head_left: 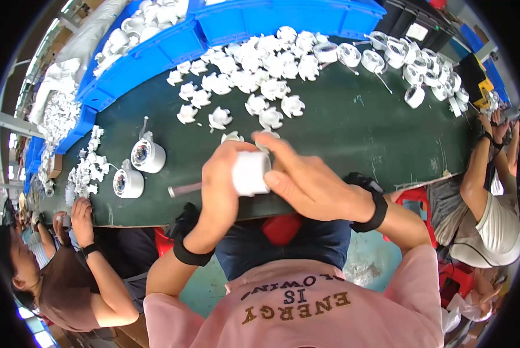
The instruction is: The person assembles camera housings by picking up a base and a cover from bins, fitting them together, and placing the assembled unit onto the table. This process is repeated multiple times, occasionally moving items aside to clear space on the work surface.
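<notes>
A white cylindrical housing [252, 175] is held between my two hands, over the near edge of the dark green table [352, 122]. My left hand [218, 174] is wrapped round its left side. My right hand [318, 184] closes on it from the right, thumb pressed against its wall and fingers reaching over the far side. Out from behind my left hand sticks a flat strip-like lead [185, 189]. Just beyond my fingers lies a white finned piece [232, 137], partly covered by them. Whatever is inside the housing is hidden from this view.
Two white round units with dark lens-like faces [148, 155] stand at the left. Several white finned parts [271, 88] spread across the back, before blue bins [289, 22]. White ring-shaped parts with leads [413, 95] pile up at the right. Co-workers [68, 278] sit on both sides.
</notes>
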A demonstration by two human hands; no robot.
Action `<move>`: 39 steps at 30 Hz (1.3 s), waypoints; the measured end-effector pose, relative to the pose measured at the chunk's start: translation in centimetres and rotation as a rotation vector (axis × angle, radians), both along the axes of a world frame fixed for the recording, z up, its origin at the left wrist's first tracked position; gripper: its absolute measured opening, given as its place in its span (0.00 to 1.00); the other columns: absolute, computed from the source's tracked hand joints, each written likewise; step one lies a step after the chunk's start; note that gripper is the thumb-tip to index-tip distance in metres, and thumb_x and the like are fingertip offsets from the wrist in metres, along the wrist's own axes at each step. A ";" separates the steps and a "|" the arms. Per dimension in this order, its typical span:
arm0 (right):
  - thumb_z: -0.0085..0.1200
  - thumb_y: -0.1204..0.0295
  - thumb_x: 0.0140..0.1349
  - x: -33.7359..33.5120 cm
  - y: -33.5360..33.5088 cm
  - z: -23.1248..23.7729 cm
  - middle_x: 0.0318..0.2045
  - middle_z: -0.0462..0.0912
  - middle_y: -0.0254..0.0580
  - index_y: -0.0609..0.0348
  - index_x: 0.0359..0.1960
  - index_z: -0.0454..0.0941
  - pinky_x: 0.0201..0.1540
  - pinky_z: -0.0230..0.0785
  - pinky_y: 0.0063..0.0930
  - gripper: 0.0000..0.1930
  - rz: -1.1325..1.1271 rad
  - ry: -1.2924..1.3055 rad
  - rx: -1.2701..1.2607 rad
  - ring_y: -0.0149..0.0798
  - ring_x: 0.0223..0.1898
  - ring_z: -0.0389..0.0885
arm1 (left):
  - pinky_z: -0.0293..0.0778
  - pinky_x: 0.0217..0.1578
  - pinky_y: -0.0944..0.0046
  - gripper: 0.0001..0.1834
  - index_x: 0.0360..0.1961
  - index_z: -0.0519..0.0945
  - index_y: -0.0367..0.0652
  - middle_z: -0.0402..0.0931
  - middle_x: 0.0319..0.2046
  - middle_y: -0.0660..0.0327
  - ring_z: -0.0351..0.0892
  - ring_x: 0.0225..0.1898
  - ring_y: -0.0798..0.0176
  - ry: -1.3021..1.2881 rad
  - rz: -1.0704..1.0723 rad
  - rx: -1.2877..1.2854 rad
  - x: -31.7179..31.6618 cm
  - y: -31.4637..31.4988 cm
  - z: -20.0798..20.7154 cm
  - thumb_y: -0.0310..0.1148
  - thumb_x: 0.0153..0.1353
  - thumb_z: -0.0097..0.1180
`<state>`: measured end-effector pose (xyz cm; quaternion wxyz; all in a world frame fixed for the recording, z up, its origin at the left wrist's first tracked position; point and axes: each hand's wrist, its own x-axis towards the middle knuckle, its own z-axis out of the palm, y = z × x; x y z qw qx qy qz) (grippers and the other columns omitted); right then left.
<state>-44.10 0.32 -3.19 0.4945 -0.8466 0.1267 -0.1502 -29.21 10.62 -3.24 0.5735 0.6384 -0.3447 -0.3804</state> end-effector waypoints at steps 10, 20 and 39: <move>0.70 0.74 0.42 0.8 -1.7 1.6 0.51 0.65 0.57 0.53 0.50 0.73 0.47 0.70 0.41 0.30 -0.327 -0.276 -0.494 0.56 0.49 0.71 | 0.65 0.55 0.60 0.29 0.57 0.67 0.36 0.69 0.54 0.54 0.69 0.56 0.62 0.419 -0.435 0.122 0.3 -2.7 5.5 0.41 0.59 0.57; 0.61 0.77 0.43 0.3 -6.5 1.3 0.47 0.70 0.50 0.57 0.51 0.56 0.47 0.67 0.29 0.33 -0.452 -0.451 -0.009 0.36 0.44 0.72 | 0.73 0.48 0.58 0.37 0.51 0.75 0.33 0.78 0.44 0.46 0.78 0.46 0.49 -1.353 0.414 0.359 30.9 -18.2 7.2 0.48 0.43 0.67; 0.65 0.74 0.53 -1.3 -6.5 2.3 0.54 0.61 0.42 0.66 0.62 0.59 0.52 0.67 0.31 0.36 -0.144 -0.577 0.369 0.34 0.49 0.72 | 0.63 0.56 0.63 0.35 0.62 0.61 0.36 0.68 0.54 0.55 0.68 0.55 0.63 0.218 -0.390 -0.127 2.6 -7.3 7.4 0.32 0.53 0.57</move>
